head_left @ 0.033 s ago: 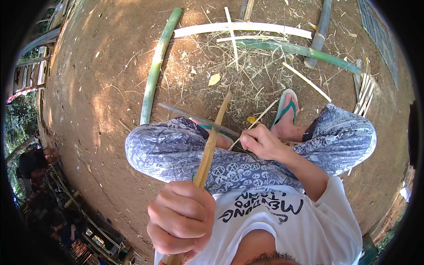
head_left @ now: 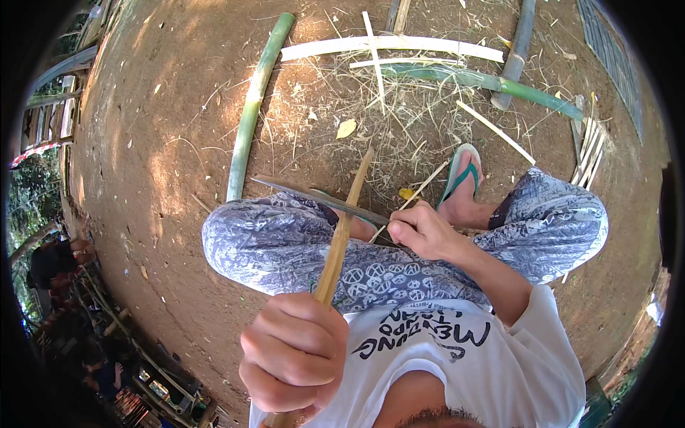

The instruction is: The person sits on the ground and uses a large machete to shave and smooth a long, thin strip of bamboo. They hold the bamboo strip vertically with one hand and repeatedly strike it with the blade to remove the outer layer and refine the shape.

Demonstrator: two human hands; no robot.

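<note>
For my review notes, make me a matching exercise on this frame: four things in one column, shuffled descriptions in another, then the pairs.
Things
1. Left hand
2. Knife
3. Sandal on the right foot
4. T-shirt

Descriptions
A. Has a green strap
B. Crosses the brown strip
C. White with dark lettering
D. Closed around the brown strip

Pairs: 1-D, 2-B, 3-A, 4-C

Passage: brown ground [head_left: 157, 150], left of the green bamboo pole [head_left: 254, 107]. Obstacles: knife [head_left: 310, 193] crossing wooden strip [head_left: 333, 264], near centre; pale slat [head_left: 428, 45], far; dark pole [head_left: 520, 53], far right.
</note>
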